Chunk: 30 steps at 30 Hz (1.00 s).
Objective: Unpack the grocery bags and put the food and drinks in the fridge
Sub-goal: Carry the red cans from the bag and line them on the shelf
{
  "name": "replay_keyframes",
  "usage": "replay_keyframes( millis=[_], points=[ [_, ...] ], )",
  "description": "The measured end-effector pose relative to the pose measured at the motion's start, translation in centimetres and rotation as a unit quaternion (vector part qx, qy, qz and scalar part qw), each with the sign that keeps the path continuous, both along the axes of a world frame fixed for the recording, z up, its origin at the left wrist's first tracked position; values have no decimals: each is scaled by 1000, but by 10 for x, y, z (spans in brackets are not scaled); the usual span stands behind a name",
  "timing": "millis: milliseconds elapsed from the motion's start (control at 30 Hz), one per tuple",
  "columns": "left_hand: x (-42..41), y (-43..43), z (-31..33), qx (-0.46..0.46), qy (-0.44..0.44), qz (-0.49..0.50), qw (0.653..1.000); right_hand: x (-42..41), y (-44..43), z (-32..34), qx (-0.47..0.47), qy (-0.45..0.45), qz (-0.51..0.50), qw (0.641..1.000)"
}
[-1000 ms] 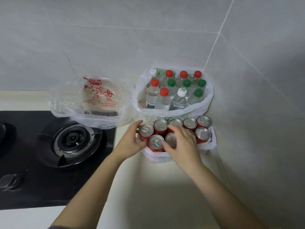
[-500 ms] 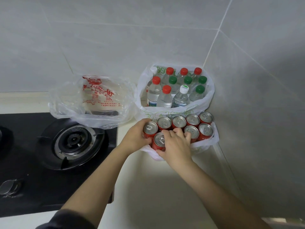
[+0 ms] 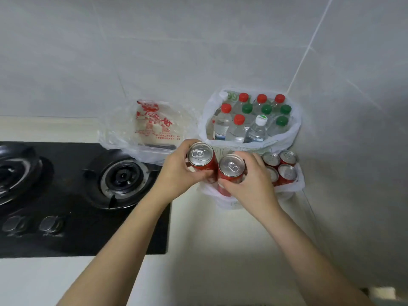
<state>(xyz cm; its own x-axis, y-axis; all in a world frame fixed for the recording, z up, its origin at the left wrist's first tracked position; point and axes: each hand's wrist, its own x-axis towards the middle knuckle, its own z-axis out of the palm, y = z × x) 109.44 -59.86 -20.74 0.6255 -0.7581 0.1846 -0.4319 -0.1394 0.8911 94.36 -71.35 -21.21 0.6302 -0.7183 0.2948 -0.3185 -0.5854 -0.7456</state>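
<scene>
Fingers (image 3: 187, 144) of the left hand (image 3: 176, 173) curl round one red can (image 3: 199, 159) and the right hand (image 3: 254, 186) clamps a second can (image 3: 231, 171). Both are lifted above the white bag (image 3: 227, 203) at the right of the counter (image 3: 198, 250), where half a second earlier they sat packed among the other cans (image 3: 287, 173). No brand reads on them; the red print on the clear bag (image 3: 114, 138), left, is illegible.

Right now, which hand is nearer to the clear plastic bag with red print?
Left. The left hand, gripping a red can, is close by the lower right corner of the clear bag; the right hand, holding a second can, is farther right, over the bag of cans.
</scene>
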Motion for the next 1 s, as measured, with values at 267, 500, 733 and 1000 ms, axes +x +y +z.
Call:
replay_keyframes(
  millis=[267, 500, 733, 1000],
  points=[
    [-53, 115, 3, 8, 30, 162, 986, 6, 49, -9, 55, -8, 154, 987],
    [-100, 176, -62, 54, 56, 304, 949, 7, 96, -69, 86, 57, 241, 965],
    [-124, 184, -95, 69, 52, 367, 926, 3, 106, -96, 64, 53, 248, 965],
    [-119, 173, -105, 59, 55, 366, 927, 9, 103, -105, 62, 46, 273, 959]
  ],
)
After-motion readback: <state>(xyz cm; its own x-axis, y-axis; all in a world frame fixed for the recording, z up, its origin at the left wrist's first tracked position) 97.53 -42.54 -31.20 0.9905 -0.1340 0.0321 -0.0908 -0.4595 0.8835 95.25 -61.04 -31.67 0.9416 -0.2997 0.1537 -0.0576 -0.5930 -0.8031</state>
